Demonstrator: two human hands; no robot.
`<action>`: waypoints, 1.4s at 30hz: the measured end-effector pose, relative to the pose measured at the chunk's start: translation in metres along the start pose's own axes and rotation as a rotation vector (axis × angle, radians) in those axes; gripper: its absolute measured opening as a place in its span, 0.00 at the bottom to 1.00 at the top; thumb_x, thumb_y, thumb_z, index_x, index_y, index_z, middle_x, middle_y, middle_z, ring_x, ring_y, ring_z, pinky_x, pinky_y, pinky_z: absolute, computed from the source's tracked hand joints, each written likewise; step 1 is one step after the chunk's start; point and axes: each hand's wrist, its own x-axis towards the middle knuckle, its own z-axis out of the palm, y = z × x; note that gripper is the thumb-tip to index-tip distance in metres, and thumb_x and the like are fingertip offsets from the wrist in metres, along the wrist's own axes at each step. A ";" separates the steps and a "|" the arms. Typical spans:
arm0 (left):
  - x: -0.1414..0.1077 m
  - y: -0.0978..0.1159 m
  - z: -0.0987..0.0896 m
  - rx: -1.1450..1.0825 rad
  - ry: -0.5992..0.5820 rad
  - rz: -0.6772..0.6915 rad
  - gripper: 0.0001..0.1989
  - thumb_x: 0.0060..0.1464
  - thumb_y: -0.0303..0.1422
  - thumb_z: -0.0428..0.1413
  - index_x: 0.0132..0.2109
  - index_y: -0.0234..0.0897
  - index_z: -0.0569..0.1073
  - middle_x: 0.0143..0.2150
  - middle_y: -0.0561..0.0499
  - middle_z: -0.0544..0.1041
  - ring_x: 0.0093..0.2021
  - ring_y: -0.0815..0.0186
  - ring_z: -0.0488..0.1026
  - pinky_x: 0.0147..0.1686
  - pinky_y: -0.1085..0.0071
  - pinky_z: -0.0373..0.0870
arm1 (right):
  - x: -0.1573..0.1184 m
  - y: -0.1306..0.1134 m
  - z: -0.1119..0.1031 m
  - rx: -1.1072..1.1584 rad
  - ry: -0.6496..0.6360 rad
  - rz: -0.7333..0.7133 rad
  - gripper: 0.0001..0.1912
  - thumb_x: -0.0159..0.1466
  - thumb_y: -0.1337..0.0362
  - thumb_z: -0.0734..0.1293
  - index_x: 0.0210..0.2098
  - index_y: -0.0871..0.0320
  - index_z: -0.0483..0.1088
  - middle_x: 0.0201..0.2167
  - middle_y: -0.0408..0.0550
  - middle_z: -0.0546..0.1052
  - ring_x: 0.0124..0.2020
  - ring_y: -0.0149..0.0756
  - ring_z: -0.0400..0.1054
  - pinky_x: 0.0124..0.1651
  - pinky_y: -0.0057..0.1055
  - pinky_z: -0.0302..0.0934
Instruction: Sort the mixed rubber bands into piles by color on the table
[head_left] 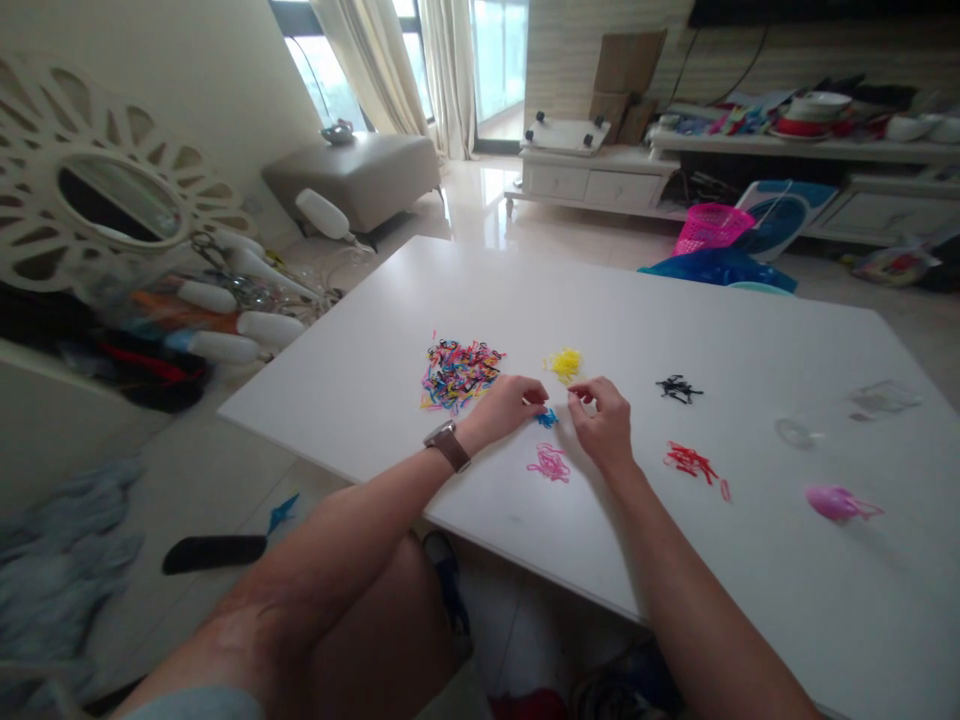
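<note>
Small elastic bands lie in colour groups on a white table (517,290). My left hand (512,402), with a brown-strapped watch (448,445) on its wrist, is at the edge of the blue bands (548,418), fingertips pinched together. Whatever they hold is too small to make out. My right hand (606,422) is just below the yellow bands (564,364), thumb and forefinger also closed in a pinch, their contents unclear. Left of both hands is a large mixed-colour heap of bands (459,374). Pink bands (551,463) lie nearer me, below the blue ones.
Black bands (679,389) and red bands (694,460) form groups on the right. Beyond them are a pink object (836,503), a clear round item (795,433) and a clear packet (885,400). A pink basket (712,229) stands past the far edge.
</note>
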 end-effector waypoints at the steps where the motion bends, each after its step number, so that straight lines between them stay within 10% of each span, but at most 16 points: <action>1: 0.001 0.000 -0.005 0.003 0.014 0.007 0.05 0.54 0.28 0.60 0.37 0.36 0.81 0.36 0.47 0.82 0.36 0.65 0.77 0.40 0.70 0.71 | 0.000 0.000 0.000 -0.001 -0.007 -0.010 0.04 0.63 0.68 0.64 0.33 0.56 0.71 0.31 0.47 0.74 0.33 0.38 0.66 0.40 0.36 0.62; 11: -0.002 -0.037 -0.090 0.124 0.401 -0.216 0.07 0.52 0.30 0.59 0.34 0.32 0.80 0.29 0.49 0.79 0.29 0.68 0.71 0.32 0.73 0.65 | 0.012 -0.037 0.045 -0.188 -0.323 -0.209 0.03 0.63 0.62 0.70 0.33 0.54 0.74 0.33 0.49 0.78 0.41 0.45 0.66 0.46 0.42 0.59; 23: -0.007 -0.048 -0.093 0.158 0.319 -0.176 0.08 0.52 0.32 0.57 0.33 0.33 0.80 0.27 0.49 0.79 0.28 0.68 0.71 0.29 0.73 0.62 | 0.031 -0.056 0.069 -0.397 -0.550 -0.159 0.06 0.66 0.67 0.64 0.35 0.58 0.72 0.39 0.52 0.77 0.44 0.41 0.66 0.46 0.34 0.57; 29: -0.010 -0.058 -0.102 0.160 0.327 -0.199 0.08 0.52 0.32 0.58 0.34 0.33 0.81 0.26 0.50 0.78 0.29 0.67 0.71 0.31 0.72 0.63 | 0.055 -0.036 0.072 -0.250 -0.492 0.018 0.05 0.63 0.70 0.64 0.35 0.59 0.72 0.30 0.47 0.77 0.30 0.34 0.67 0.36 0.28 0.56; 42: -0.012 -0.062 -0.109 0.124 0.323 -0.205 0.07 0.50 0.29 0.58 0.33 0.34 0.81 0.27 0.49 0.79 0.30 0.67 0.71 0.34 0.71 0.66 | 0.068 -0.027 0.097 -0.209 -0.618 -0.082 0.07 0.59 0.73 0.68 0.33 0.59 0.78 0.33 0.50 0.80 0.34 0.35 0.70 0.40 0.27 0.59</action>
